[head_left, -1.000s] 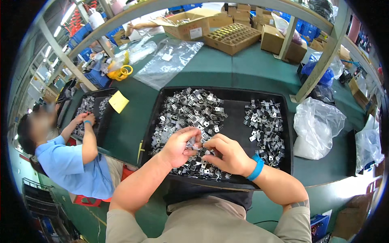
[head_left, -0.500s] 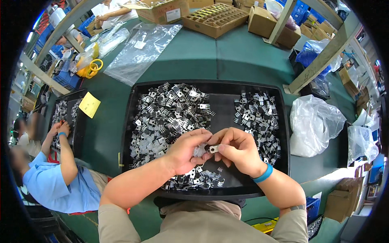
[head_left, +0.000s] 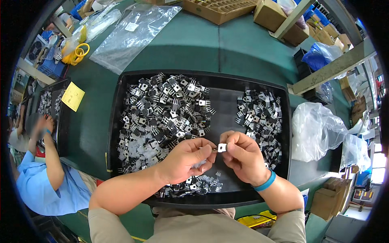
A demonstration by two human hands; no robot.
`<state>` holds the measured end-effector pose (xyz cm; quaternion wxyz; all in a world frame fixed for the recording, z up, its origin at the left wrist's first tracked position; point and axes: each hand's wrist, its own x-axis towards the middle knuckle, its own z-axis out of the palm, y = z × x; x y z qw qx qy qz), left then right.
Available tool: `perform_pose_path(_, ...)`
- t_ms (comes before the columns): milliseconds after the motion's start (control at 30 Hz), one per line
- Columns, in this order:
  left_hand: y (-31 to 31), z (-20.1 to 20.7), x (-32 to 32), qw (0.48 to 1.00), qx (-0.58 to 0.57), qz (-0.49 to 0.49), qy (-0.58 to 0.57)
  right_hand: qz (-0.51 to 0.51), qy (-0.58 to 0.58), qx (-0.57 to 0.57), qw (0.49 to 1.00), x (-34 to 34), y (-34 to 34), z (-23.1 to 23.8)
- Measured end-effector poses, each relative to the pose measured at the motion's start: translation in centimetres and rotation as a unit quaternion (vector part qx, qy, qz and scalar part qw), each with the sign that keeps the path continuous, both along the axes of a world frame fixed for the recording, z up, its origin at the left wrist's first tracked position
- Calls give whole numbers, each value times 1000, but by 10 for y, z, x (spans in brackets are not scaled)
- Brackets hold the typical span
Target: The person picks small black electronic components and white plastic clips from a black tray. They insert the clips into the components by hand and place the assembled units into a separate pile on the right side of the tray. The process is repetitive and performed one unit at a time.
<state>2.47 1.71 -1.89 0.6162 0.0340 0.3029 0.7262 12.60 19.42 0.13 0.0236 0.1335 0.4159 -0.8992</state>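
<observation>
Above the front part of a wide black tray, my two hands meet at the fingertips. My right hand, with a blue band on its wrist, pinches a transistor by its body, the silvery tab with a hole facing up. My left hand is closed, thumb and forefinger at the transistor's other end; a few small white translucent pieces show under its curled fingers. A big heap of transistors fills the tray's left side, with white translucent pieces among them. A smaller transistor heap lies along the right.
Left of the tray are a yellow paper note and a co-worker in a blue shirt at another tray. Clear plastic bags lie right of it, one flat bag behind. A divided cardboard box and metal posts stand farther back.
The view has shifted a little. My left thumb and forefinger have closed at the transistor's end, covering most of the white pieces. The transistor is turned slightly in my right fingers.
</observation>
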Motion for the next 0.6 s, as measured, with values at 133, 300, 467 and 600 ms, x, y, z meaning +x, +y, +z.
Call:
perform_pose_path(133,1,9,-5,989,-80,-47,113,-19,42,-49,998,-1,2,4)
perform_pose_path(300,-5,25,-6,764,-147,-132,614,-130,17,92,987,-5,7,7)
perform_pose_path(467,-4,30,-9,793,-185,-166,557,-65,-32,177,982,-5,5,8)
perform_pose_path(600,-5,26,-14,962,-119,-101,225,-58,0,244,968,1,0,6)
